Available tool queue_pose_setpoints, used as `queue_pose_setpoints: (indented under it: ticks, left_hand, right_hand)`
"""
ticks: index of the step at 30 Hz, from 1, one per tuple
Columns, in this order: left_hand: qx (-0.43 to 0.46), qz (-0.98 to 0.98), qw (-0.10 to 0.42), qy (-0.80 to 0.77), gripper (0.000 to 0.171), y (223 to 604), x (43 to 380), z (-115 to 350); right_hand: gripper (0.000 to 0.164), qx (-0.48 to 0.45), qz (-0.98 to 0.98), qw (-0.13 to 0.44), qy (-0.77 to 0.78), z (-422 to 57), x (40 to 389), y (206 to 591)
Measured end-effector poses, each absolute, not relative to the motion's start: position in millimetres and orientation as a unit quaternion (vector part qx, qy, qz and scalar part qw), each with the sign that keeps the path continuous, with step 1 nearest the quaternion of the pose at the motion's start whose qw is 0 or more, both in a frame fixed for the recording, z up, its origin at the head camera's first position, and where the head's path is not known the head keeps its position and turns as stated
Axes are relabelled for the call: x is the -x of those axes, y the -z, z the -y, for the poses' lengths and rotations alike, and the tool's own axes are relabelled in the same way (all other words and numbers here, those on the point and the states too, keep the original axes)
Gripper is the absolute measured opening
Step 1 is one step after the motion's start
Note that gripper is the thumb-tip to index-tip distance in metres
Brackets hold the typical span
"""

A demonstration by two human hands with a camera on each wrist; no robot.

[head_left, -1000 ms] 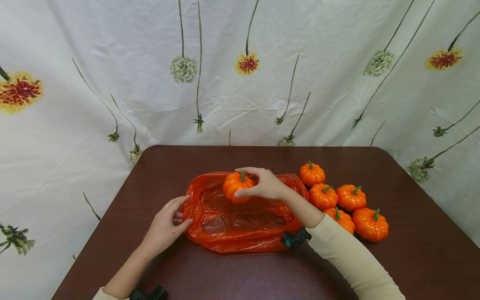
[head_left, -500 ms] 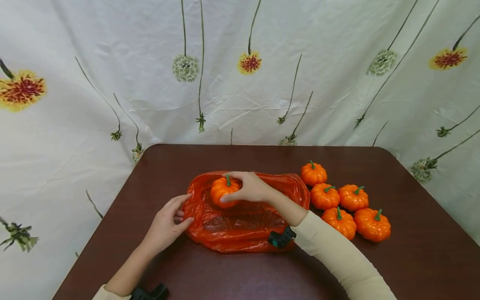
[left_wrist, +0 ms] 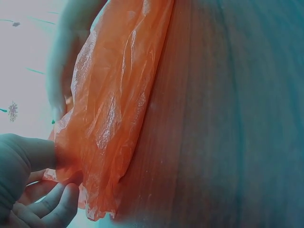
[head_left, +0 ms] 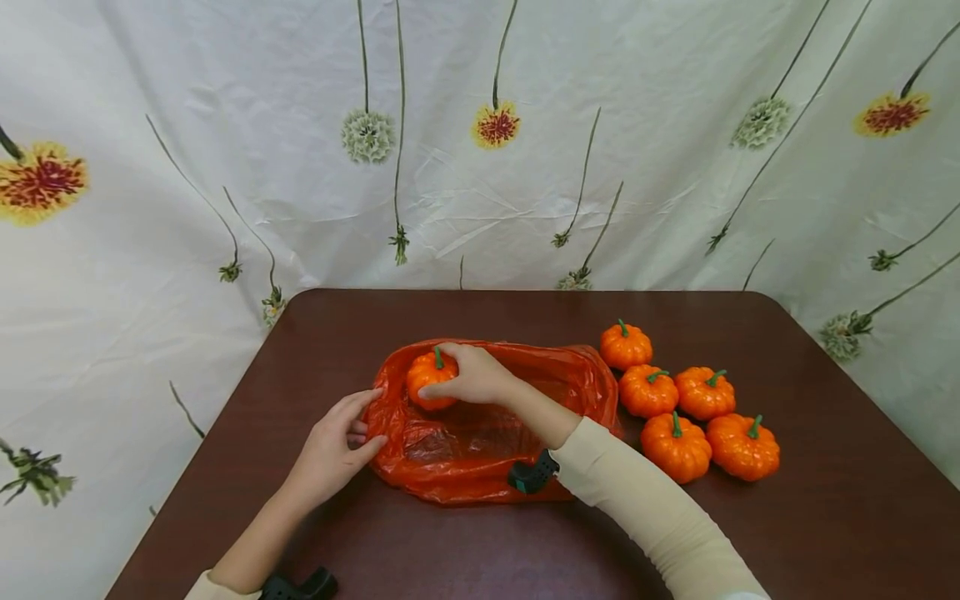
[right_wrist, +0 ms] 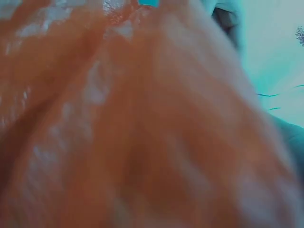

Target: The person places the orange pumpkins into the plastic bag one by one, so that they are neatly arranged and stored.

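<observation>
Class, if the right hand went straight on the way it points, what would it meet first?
Likely the left wall of the red bag, past the gripped pumpkin; depth is unclear.

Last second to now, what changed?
The right hand carried the orange pumpkin leftward over the opening of the red plastic bag, closer to the left hand. Nothing was newly grasped or released. Unchanged: the left hand holds the bag's left rim, and the five other pumpkins sit on the table to its right.
</observation>
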State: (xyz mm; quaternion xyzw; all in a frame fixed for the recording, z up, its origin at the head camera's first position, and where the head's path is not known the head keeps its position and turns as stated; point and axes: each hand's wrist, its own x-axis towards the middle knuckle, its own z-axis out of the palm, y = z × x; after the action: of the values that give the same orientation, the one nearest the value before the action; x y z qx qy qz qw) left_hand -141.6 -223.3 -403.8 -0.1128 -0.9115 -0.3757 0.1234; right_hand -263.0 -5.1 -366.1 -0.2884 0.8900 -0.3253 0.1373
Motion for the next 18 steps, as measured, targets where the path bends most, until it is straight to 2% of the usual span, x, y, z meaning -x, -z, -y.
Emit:
queue_pose_setpoints:
  ticks: [7, 18]
  left_hand:
    - [0.115, 0.911, 0.122, 0.378, 0.058, 403, 142, 222]
    - [0.117, 0.913, 0.121, 0.373, 0.058, 404, 142, 223]
  right_hand:
    - [0.086, 0.237, -0.905, 0.123, 0.330, 15, 259, 377]
    - [0.083, 0.241, -0.906, 0.104, 0.332, 20, 257, 388]
